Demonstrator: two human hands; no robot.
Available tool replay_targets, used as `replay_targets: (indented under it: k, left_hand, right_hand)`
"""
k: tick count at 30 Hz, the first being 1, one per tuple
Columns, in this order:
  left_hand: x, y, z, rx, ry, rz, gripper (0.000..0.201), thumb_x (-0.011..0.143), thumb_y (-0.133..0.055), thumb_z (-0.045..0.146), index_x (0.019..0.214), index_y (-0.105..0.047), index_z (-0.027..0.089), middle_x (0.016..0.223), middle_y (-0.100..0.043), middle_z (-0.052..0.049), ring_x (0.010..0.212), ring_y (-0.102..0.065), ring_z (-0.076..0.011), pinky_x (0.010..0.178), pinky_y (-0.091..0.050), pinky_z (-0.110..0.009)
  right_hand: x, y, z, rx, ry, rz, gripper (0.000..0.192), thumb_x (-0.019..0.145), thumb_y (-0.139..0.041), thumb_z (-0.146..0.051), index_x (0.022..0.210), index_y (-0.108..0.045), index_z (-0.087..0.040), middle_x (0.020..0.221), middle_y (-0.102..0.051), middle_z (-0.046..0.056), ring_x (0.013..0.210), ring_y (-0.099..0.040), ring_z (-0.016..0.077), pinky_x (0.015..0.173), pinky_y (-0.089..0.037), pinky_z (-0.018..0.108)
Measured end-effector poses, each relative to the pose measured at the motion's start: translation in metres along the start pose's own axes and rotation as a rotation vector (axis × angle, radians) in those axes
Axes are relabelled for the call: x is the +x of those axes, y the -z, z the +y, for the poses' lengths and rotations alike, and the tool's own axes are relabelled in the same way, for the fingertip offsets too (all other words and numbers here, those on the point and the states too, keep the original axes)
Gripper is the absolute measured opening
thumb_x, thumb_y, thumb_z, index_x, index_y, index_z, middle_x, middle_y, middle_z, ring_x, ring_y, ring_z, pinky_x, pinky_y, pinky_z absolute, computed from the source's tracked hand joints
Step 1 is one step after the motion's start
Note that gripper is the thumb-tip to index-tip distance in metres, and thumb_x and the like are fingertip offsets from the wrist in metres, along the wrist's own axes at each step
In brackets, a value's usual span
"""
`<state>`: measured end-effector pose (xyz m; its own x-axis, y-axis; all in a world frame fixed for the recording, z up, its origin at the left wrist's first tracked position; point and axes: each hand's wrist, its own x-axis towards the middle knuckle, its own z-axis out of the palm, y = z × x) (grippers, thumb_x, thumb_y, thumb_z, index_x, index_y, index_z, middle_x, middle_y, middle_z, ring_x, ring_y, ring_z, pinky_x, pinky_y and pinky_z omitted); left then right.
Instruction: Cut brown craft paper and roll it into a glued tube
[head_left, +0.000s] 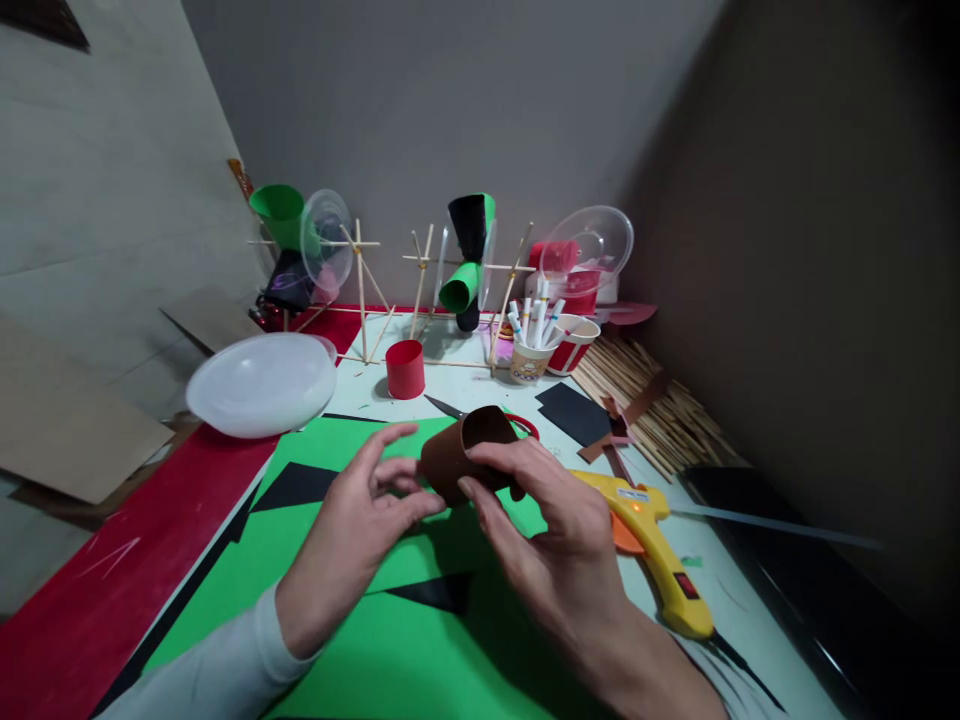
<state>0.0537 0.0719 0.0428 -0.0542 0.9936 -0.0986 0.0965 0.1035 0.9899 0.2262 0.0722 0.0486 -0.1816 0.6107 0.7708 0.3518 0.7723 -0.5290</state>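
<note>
A brown paper tube, rolled into a short open-ended cylinder, is being held just above the sheet of green craft paper that is covering the near part of the table. The tube is lying tilted, its open mouth facing up and to the right, its inside dark. The right hand is gripping it: the thumb is pressing on the upper side near the mouth while the fingers are curling under and around the lower side, pinching the wall between them. The left hand is touching the tube's left end with its thumb and a bent fingertip, while its remaining fingers are spreading loosely, the index finger pointing out over the green sheet.

Black paper triangles are lying on the green sheet below the hands. A yellow hot-glue gun is resting just right of the right hand. Behind the tube, red-handled scissors are partly hidden, and a short red paper cylinder is standing upright farther back. A white plastic bowl is sitting upside down to the left. A paper cup of marker pens is standing near a frame of wooden sticks carrying green and black paper cones. A pile of bamboo skewers is lying at the right.
</note>
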Motion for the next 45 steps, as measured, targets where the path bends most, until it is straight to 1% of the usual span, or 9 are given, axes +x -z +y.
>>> replay_targets:
  k: [3, 8, 12, 14, 19, 24, 31, 36, 45]
  left_hand:
    - [-0.001, 0.002, -0.006, 0.262, -0.174, 0.037, 0.09, 0.066, -0.076, 0.025, 0.149, -0.042, 0.029, 0.132, -0.06, -0.006, 0.086, -0.058, -0.0179, 0.078, -0.052, -0.035]
    - [0.0, 0.003, -0.013, 0.445, -0.373, -0.122, 0.062, 0.078, -0.066, 0.02, 0.14, -0.054, 0.021, 0.134, -0.063, -0.008, 0.118, -0.057, -0.0247, 0.107, -0.043, -0.04]
    - [0.001, 0.002, -0.01, 0.43, -0.309, -0.122, 0.075, 0.084, -0.062, 0.024, 0.154, -0.035, 0.022, 0.115, -0.067, -0.006, 0.076, -0.06, -0.0163, 0.08, -0.053, -0.032]
    - [0.0, 0.003, -0.008, 0.454, -0.324, -0.142, 0.079, 0.087, -0.059, 0.021, 0.158, -0.027, 0.027, 0.113, -0.065, -0.003, 0.068, -0.056, -0.013, 0.071, -0.051, -0.027]
    - [-0.001, 0.005, -0.003, 0.595, -0.405, -0.141, 0.042, 0.09, -0.058, 0.025, 0.132, -0.057, 0.02, 0.11, -0.066, -0.005, 0.074, -0.06, -0.0153, 0.074, -0.048, -0.029]
    - [-0.002, 0.004, 0.003, 0.635, -0.397, -0.098, 0.017, 0.088, -0.062, 0.024, 0.104, -0.059, 0.021, 0.09, -0.065, 0.001, 0.065, -0.054, -0.0134, 0.065, -0.043, -0.028]
    - [-0.001, 0.006, -0.002, 0.624, -0.506, -0.083, 0.009, 0.091, -0.062, 0.021, 0.1, -0.062, 0.02, 0.089, -0.065, 0.001, 0.074, -0.06, -0.0148, 0.07, -0.045, -0.026]
    - [-0.002, 0.007, -0.006, 0.615, -0.604, -0.114, 0.012, 0.093, -0.056, 0.014, 0.091, -0.066, 0.02, 0.082, -0.061, 0.001, 0.075, -0.058, -0.0147, 0.07, -0.044, -0.026]
    - [0.0, 0.006, 0.002, 0.586, -0.584, -0.146, 0.015, 0.094, -0.054, 0.013, 0.087, -0.066, 0.019, 0.081, -0.063, 0.0, 0.079, -0.057, -0.0161, 0.073, -0.043, -0.028]
  right_hand:
    - [-0.001, 0.0, 0.004, -0.081, 0.05, -0.175, 0.017, 0.093, -0.059, -0.004, 0.102, -0.065, -0.017, 0.085, -0.069, 0.004, 0.074, -0.061, 0.0174, 0.068, -0.05, 0.029]
    - [-0.006, -0.006, 0.01, -0.113, 0.147, -0.352, 0.014, 0.098, -0.053, -0.009, 0.099, -0.066, -0.015, 0.082, -0.069, 0.007, 0.073, -0.057, 0.0196, 0.064, -0.049, 0.031]
    - [-0.006, -0.008, 0.012, 0.008, 0.101, -0.299, 0.014, 0.1, -0.053, -0.011, 0.107, -0.062, -0.018, 0.093, -0.071, 0.007, 0.081, -0.063, 0.0186, 0.073, -0.053, 0.031]
    - [-0.006, -0.009, 0.012, 0.009, 0.041, -0.287, 0.015, 0.099, -0.054, -0.012, 0.111, -0.059, -0.02, 0.097, -0.071, 0.007, 0.085, -0.065, 0.0198, 0.076, -0.055, 0.032]
    - [-0.008, -0.009, 0.012, 0.029, -0.114, -0.239, 0.031, 0.094, -0.059, -0.012, 0.122, -0.05, -0.024, 0.109, -0.07, 0.009, 0.097, -0.07, 0.0226, 0.082, -0.059, 0.036]
    - [-0.008, -0.008, 0.015, 0.024, -0.122, -0.243, 0.033, 0.094, -0.062, -0.014, 0.122, -0.048, -0.025, 0.107, -0.069, 0.007, 0.097, -0.071, 0.0212, 0.083, -0.059, 0.034]
    - [-0.006, -0.005, 0.015, 0.01, -0.17, -0.281, 0.029, 0.094, -0.063, -0.013, 0.117, -0.05, -0.024, 0.105, -0.071, 0.006, 0.091, -0.073, 0.0204, 0.077, -0.058, 0.031]
    - [-0.008, -0.006, 0.019, -0.056, -0.095, -0.291, 0.023, 0.097, -0.061, -0.018, 0.117, -0.051, -0.025, 0.106, -0.071, 0.007, 0.09, -0.072, 0.0218, 0.078, -0.058, 0.033]
    - [0.0, 0.0, 0.016, -0.058, -0.019, -0.337, 0.021, 0.099, -0.059, -0.021, 0.119, -0.052, -0.022, 0.108, -0.07, 0.009, 0.093, -0.069, 0.0224, 0.079, -0.058, 0.035]
